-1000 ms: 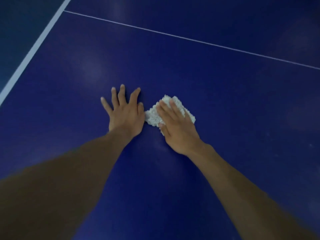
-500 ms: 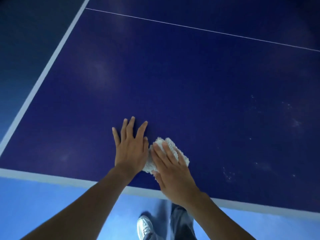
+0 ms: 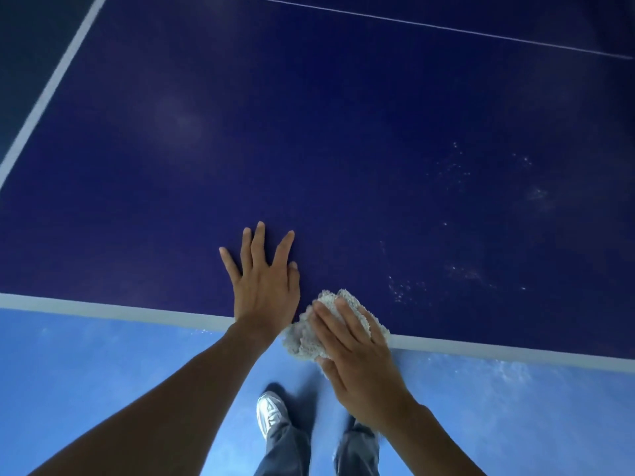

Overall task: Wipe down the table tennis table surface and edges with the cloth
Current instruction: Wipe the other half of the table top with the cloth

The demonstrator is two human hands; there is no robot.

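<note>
Cloth at the near edge of the table tennis table

The right hand (image 3: 357, 359) presses flat on the white cloth (image 3: 309, 338), which overhangs the table (image 3: 309, 132)'s near white edge line (image 3: 103, 309). The left hand (image 3: 263, 283) lies just beside it, fingers spread, holding nothing. Pale specks (image 3: 457, 166) dot the surface toward the right.

Left hand (image 3: 264, 286) flat on blue table (image 3: 309, 132), right hand (image 3: 357, 352) pressing cloth (image 3: 305, 338) over its white edge (image 3: 103, 309)

A single head-worn wide-angle camera looks steeply down and forward, close above the worktop (image 3: 309, 149). Its near white edge line (image 3: 103, 309) crosses low, from 9 toward 4 o'clock. The floor (image 3: 86, 365) fills 6 o'clock.
</note>
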